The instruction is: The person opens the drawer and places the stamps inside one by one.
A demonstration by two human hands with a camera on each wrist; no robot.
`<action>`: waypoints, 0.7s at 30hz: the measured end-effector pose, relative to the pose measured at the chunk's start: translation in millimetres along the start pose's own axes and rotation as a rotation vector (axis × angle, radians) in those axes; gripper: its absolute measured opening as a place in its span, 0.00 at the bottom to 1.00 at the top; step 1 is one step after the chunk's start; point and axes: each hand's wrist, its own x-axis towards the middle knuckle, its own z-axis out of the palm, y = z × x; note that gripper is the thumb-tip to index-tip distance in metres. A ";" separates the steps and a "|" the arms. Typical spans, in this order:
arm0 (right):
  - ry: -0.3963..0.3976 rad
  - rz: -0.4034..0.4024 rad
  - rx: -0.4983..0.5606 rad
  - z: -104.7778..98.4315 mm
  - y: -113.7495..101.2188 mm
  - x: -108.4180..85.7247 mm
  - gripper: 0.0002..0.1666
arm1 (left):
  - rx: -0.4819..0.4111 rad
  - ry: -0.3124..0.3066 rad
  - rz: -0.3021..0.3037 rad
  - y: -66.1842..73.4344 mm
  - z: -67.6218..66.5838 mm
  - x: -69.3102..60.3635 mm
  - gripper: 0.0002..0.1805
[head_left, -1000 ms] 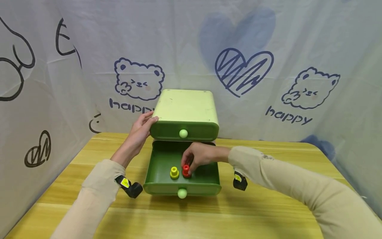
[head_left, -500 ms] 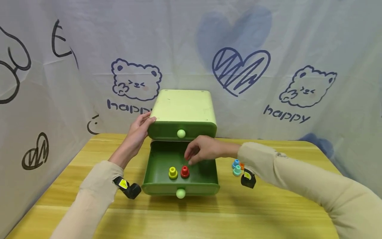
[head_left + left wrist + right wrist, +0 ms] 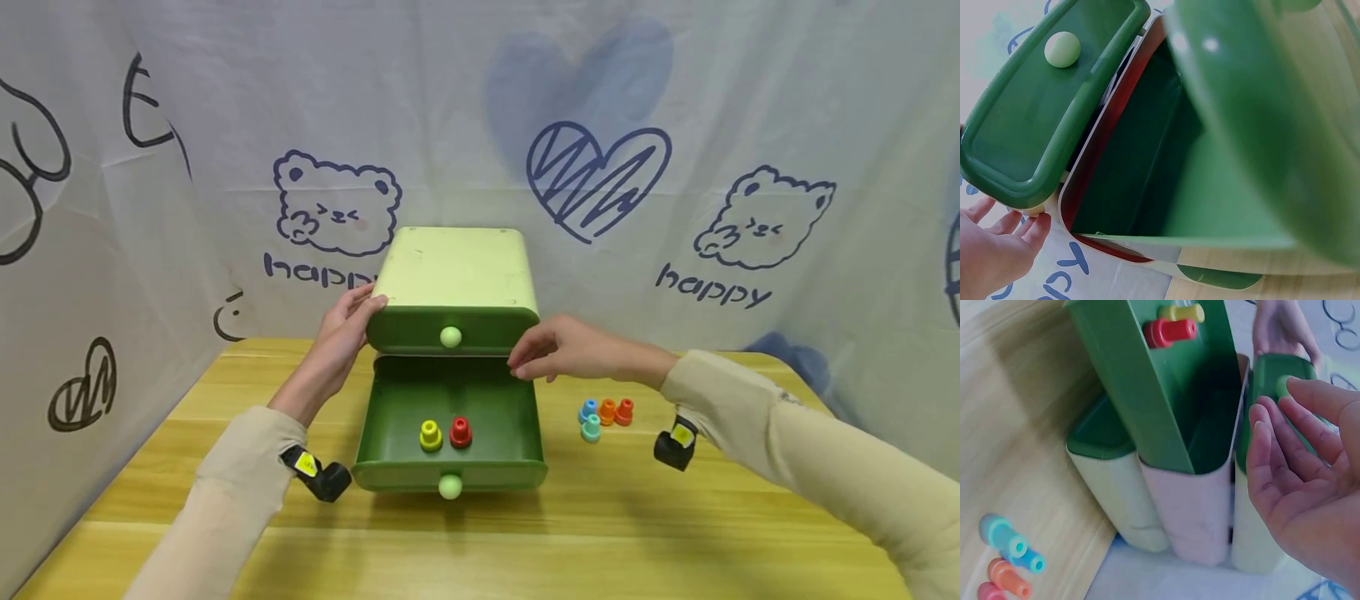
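Note:
My left hand point(image 3: 336, 333) rests against the left side of a small drawer cabinet point(image 3: 459, 267) with a pale yellow-green top. Its fingertips touch the upper box's side in the left wrist view. Below the shut top drawer point(image 3: 480, 327), a green drawer point(image 3: 495, 475) stands pulled out. Inside it, a yellow stepped plastic peg point(image 3: 431, 436) and a red stepped plastic peg point(image 3: 461, 432) stand side by side. My right hand point(image 3: 570, 348) hovers by the cabinet's right front, fingers loosely bent, holding nothing. The right wrist view shows the same right hand point(image 3: 1316, 487) with its palm bare.
On the wooden table point(image 3: 645, 517), right of the cabinet, stand a blue peg point(image 3: 588, 411), a teal peg point(image 3: 591, 428), an orange peg point(image 3: 607, 412) and another red peg point(image 3: 624, 412). A lower drawer point(image 3: 1100, 428) is shut. A printed cloth point(image 3: 465, 108) hangs behind.
My right hand has let go of the red peg in the drawer, risen and moved right, out over the drawer's right edge. The pegs on the table have come into view. My left hand stays put.

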 end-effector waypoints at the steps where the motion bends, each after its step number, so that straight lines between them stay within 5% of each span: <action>1: 0.016 0.012 0.006 -1.8 2.4 -2.4 0.14 | 0.001 0.000 -0.001 0.1 0.0 -0.1 0.37; 12: 0.169 0.069 0.047 -11.9 37.8 -22.9 0.14 | 0.002 -0.002 0.008 -1.9 0.3 1.6 0.36; 21: 0.347 0.130 0.072 9.1 88.1 -40.1 0.13 | -0.005 0.012 0.010 -2.8 0.8 2.1 0.35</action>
